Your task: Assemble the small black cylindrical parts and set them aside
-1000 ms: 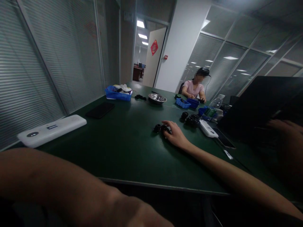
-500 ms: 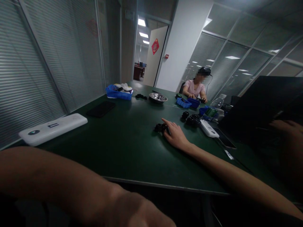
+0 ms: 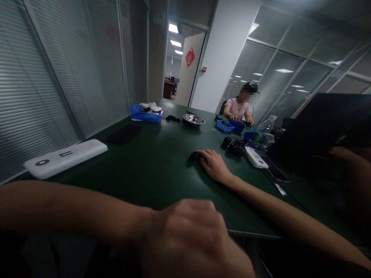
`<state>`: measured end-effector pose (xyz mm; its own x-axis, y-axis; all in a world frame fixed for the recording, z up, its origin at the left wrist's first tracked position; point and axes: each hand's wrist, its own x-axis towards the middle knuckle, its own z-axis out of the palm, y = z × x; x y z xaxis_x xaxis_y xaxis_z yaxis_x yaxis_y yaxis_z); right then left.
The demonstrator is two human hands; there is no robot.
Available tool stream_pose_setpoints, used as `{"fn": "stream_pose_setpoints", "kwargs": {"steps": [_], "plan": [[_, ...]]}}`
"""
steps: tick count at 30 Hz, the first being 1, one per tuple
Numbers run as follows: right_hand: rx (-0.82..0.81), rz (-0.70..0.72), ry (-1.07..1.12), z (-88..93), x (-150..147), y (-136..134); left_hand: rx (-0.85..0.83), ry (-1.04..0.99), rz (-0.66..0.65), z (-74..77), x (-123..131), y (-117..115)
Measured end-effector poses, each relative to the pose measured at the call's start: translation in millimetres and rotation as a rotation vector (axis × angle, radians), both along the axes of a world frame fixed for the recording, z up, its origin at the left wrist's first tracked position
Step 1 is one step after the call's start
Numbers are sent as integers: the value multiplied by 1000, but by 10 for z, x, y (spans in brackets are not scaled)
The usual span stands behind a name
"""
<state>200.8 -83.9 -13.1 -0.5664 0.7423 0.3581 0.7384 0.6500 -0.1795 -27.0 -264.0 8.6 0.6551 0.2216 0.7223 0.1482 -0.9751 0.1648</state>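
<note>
My right hand reaches out across the green table, palm down. Its fingers curl over one of the small black round parts lying there, and another part shows just left of the fingertips. My left forearm crosses the bottom of the view. My left hand hangs close to the camera over the table's near edge, back upward and blurred, so its fingers do not show.
A white power bank and a black phone lie at the left. Farther back are a blue bin, a steel bowl, more black parts and a white device. A person sits at the far end. A large black object stands at the right.
My left hand has come up into view at the bottom centre. My right hand's stretched forefinger has curled down over the black parts.
</note>
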Motion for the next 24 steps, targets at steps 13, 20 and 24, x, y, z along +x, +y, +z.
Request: {"fn": "stream_pose_setpoints", "kwargs": {"steps": [13,20,24], "plan": [[26,210,82,131,-119,-76,-788,-35,345,-209,-135,1882],[73,249,8,176,-124,-97,-832,-48,220,-214,-130,1896],[107,302,-44,210,-92,-82,-748,5,184,-193,-190,1934]]}}
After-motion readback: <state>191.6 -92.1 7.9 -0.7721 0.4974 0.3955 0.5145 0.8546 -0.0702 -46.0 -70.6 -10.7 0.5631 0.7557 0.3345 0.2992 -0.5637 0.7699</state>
